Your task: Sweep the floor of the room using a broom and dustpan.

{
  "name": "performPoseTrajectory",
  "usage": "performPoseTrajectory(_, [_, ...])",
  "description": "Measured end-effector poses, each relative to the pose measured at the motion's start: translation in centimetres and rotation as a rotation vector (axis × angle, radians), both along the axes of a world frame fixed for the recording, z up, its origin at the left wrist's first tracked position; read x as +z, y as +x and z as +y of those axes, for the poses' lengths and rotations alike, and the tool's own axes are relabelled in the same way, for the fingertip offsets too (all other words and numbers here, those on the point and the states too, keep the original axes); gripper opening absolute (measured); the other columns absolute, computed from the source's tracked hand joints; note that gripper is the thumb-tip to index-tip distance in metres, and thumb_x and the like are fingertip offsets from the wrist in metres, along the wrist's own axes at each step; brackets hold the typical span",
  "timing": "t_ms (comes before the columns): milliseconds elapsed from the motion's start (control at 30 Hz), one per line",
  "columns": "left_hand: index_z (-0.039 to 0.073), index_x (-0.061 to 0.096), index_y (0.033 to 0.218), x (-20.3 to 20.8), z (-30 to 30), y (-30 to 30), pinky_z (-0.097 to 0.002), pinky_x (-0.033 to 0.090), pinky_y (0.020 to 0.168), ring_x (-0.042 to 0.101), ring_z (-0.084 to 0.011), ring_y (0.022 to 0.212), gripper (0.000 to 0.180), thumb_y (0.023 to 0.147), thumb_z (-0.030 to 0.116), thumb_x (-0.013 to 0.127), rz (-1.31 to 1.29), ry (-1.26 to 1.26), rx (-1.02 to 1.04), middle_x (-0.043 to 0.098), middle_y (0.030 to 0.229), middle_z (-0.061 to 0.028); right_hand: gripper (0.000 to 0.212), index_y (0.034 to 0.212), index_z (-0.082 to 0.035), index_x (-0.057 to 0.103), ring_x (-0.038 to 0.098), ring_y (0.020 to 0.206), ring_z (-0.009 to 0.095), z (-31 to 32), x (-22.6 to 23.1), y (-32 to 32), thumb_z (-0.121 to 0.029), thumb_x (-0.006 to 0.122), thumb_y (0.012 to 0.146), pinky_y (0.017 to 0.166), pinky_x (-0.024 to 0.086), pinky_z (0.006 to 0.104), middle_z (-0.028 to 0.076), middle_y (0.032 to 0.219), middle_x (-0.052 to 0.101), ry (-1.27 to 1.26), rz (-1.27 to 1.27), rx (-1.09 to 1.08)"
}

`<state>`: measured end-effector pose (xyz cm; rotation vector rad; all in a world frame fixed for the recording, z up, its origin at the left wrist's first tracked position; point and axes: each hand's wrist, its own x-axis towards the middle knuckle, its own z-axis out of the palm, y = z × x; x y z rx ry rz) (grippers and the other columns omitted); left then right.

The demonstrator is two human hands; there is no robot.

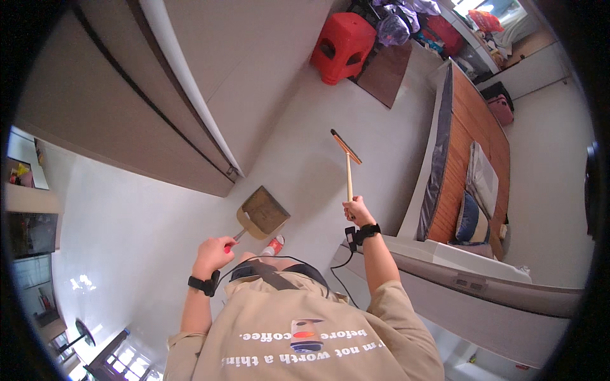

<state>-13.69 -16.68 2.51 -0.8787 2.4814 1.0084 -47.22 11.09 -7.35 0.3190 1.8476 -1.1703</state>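
You are standing on a pale floor (381,133), your red shoe (277,242) showing near the dustpan (265,213). The dustpan and the T-shaped tool (346,147) are appearing low over the floor; whether either is touching it, the view is not making clear. Farther ahead of you, the floor is bearing a red stool (343,32), with a brown board (386,73) lying just beside it. To your right, the bed (467,111) is carrying a blue pillow (467,216) and, just beyond, a pale folded sheet (483,178).
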Motion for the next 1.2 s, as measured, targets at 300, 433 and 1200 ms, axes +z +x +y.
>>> performPoseTrajectory(300, [0.015,0.065,0.079,-2.8,-0.4,0.9,-0.0354,0.048,0.06,0.06,-0.0257,0.067,0.02,0.061,0.02,0.058,-0.039,-0.025,0.075,0.062,0.07,-0.0056,0.015,0.065,-0.015,0.052,0.05,0.055,0.019,10.4,-6.1,10.0,-0.027,0.055,0.073,0.059,0.037,0.0367,-0.004,0.057,0.047,0.056,0.392,0.926])
performPoseTrajectory(433, [0.015,0.065,0.076,-3.4,-1.4,1.8,-0.035,0.048,0.059,0.06,-0.0247,0.067,0.018,0.061,0.021,0.058,-0.049,-0.057,0.109,0.063,0.068,-0.0048,0.047,0.112,-0.002,0.028,0.044,0.048,0.012,4.6,9.2,15.2,-0.014,0.058,0.078,0.039,0.035,0.0258,0.005,0.067,0.044,0.243,-0.166,0.704])
performPoseTrajectory(1200, [0.018,0.067,0.076,-2.3,-2.9,0.6,-0.0345,0.049,0.061,0.06,-0.0251,0.066,0.019,0.059,0.024,0.058,-0.065,-0.128,0.08,0.063,0.069,-0.0055,0.044,0.11,0.0,0.03,0.048,0.047,0.014,-12.4,-0.4,-0.6,-0.008,0.052,0.074,0.037,0.034,0.0276,0.007,0.062,0.046,0.1,0.175,0.476])
